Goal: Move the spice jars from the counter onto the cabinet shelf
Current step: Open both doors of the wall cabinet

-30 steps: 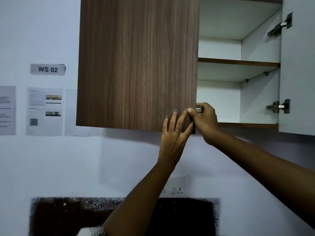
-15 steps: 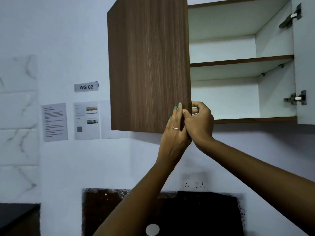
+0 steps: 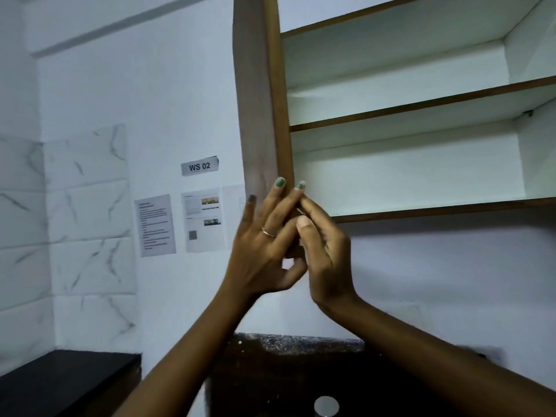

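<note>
Pressing the cabinet door (image 3: 260, 115) edge, left hand (image 3: 264, 245) lies fingers spread; right hand (image 3: 326, 254) pinches its handle.

Reading "WS 02" in dark letters on a small grey sign (image 3: 199, 166) taped to the white wall, left of the cabinet door. Hanging just below it: two printed sheets (image 3: 155, 225) with text, photos and a code square, all too small for reading.

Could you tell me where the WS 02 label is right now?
In the head view, the WS 02 label is on the white wall, left of the open cabinet door, above two posted papers.
</note>
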`<state>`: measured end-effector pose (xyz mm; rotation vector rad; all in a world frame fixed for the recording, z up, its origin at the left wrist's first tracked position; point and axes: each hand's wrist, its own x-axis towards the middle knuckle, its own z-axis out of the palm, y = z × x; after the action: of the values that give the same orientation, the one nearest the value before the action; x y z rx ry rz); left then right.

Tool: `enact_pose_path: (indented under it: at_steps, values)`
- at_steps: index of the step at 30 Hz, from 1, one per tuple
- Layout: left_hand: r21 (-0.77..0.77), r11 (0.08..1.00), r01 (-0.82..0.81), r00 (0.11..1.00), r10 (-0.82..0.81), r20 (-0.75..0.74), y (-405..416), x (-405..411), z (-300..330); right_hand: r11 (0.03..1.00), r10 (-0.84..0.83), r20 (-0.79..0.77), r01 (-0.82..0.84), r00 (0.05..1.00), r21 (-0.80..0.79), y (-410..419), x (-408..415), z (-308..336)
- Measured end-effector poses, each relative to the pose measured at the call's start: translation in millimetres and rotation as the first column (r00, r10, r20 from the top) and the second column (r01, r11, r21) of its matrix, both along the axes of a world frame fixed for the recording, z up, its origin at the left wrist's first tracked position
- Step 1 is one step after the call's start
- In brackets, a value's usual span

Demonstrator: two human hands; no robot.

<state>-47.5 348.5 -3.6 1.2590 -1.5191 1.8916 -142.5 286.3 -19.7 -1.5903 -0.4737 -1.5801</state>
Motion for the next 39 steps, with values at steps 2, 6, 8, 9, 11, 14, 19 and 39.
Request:
enact_pose_path:
  at_steps: [2, 6, 8, 9, 11, 14, 19, 39]
  values:
    - [0.0, 1.0, -0.022, 0.999, 0.022, 0.026, 36, 14, 7, 0.997, 0.071, -0.025, -0.071, 0.997, -0.019, 22, 12, -1]
    - [0.041, 0.996, -0.081, 0.995, 0.084, -0.062, 95, 34, 18, 0.992, 0.068, -0.151, -0.083, 0.986, -0.097, 65, 42, -2]
    - [0.087, 0.984, -0.156, 0.983, 0.163, -0.084, 116, 41, 18, 0.989, -0.008, -0.228, -0.025, 0.974, -0.145, 78, 57, -2]
    - [0.116, 0.971, -0.209, 0.971, 0.22, -0.091, 129, 47, 16, 0.983, -0.039, -0.274, -0.013, 0.961, -0.185, 88, 67, -3]
    - [0.189, 0.942, -0.278, 0.94, 0.307, -0.148, 153, 60, 11, 0.964, -0.095, -0.37, -0.007, 0.924, -0.265, 104, 87, -5]
    - [0.271, 0.858, -0.436, 0.84, 0.496, -0.22, 178, 80, 1, 0.943, -0.159, -0.51, -0.023, 0.846, -0.332, 114, 117, -9]
    - [0.233, 0.651, -0.723, 0.638, 0.758, -0.137, 189, 100, -6, 0.899, -0.296, -0.623, -0.01, 0.724, -0.438, 124, 155, -15]
    - [-0.126, 0.732, -0.67, 0.742, 0.655, -0.14, 144, 92, -10, 0.803, -0.397, -0.328, 0.151, 0.857, -0.576, 85, 120, 3]
